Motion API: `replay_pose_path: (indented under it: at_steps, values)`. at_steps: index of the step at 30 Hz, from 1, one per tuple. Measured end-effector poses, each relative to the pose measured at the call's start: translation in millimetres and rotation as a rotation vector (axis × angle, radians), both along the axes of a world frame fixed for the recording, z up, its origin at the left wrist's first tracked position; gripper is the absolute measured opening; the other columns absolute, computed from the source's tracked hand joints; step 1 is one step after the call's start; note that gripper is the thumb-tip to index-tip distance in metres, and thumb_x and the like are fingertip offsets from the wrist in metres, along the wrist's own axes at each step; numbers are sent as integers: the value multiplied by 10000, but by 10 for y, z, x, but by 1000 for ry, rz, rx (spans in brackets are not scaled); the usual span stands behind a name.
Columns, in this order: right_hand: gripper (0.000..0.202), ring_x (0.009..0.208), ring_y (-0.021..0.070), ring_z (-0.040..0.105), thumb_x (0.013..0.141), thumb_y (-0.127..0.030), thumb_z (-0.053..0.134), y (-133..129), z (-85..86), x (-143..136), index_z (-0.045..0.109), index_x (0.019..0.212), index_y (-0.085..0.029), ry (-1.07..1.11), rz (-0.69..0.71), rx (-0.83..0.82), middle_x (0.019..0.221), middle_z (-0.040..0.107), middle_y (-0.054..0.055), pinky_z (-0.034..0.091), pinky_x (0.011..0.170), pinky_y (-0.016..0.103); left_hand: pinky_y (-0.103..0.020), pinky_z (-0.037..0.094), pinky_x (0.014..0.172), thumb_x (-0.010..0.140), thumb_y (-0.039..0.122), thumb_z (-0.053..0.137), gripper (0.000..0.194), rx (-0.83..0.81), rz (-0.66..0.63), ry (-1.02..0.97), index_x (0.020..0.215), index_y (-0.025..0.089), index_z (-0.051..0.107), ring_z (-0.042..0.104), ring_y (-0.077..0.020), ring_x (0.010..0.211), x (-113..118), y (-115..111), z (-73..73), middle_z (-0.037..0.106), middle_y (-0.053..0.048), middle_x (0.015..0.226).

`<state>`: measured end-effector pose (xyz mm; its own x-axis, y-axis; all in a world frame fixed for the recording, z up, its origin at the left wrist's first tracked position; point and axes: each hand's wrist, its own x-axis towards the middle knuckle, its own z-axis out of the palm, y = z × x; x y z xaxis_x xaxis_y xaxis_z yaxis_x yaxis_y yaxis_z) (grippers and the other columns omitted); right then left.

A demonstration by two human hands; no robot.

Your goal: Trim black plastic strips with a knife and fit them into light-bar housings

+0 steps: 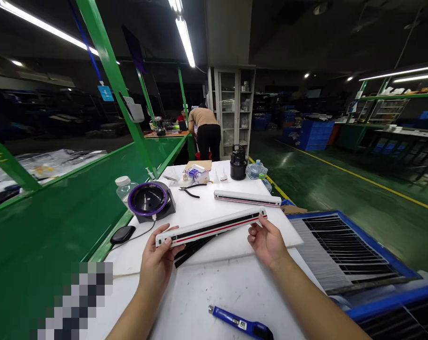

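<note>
While the left hand [158, 259] and right hand [269, 242] are pinching opposite ends of the long white, black-and-red-striped, plastic-looking bar [212, 227], light, even pressure is probably serving best

Bright tube lights [185, 42] overhead, dim ceiling [295, 42], stretched edges

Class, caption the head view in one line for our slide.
Both hands hold a long striped white piece above the worktable.

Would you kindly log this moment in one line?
Left hand: grips model train car; right hand: touches its right end; nearby: second car, pliers, utility knife
</note>
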<state>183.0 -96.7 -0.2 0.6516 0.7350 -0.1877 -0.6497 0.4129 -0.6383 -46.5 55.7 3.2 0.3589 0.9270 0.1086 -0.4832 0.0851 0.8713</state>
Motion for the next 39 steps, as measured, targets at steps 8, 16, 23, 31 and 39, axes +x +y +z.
replay_pose_path:
  at_steps: [8,16,23,31,39]
  values:
    - [384,537,106,446,630,-372,850,23,-43,-42,516,743,-221,23,-80,-16,672,524,-36,323,419,223,-321,618,633,622,293,838,620,-9,3,-2,1167,249,546,671,-207,809,6,-21,-15,665,-53,1055]
    - [394,532,79,434,649,-397,861,25,-130,-42,523,723,-210,-53,-209,-53,657,471,-68,334,410,201,-248,599,611,658,332,826,576,17,11,15,1153,226,552,669,-172,781,29,-67,-24,640,-84,1156]
    - [479,648,122,549,623,-438,893,36,-117,-231,619,956,-231,-36,-20,-29,843,601,-22,388,465,203,-287,610,658,673,335,819,524,50,-40,41,1103,213,546,673,-199,842,68,-191,-2,622,-94,1196]
    - [513,628,118,544,654,-490,860,18,-75,-171,664,1032,-204,4,38,-11,851,642,14,387,460,186,-281,609,640,648,307,827,510,15,-53,20,1066,203,555,679,-202,819,83,-185,3,631,-92,1180]
    - [494,600,116,531,644,-457,878,19,-69,-167,657,1001,-196,17,32,-22,847,637,17,383,443,184,-261,607,608,646,297,823,511,-24,-28,5,1075,202,563,677,-182,758,56,-118,-67,652,-79,1132]
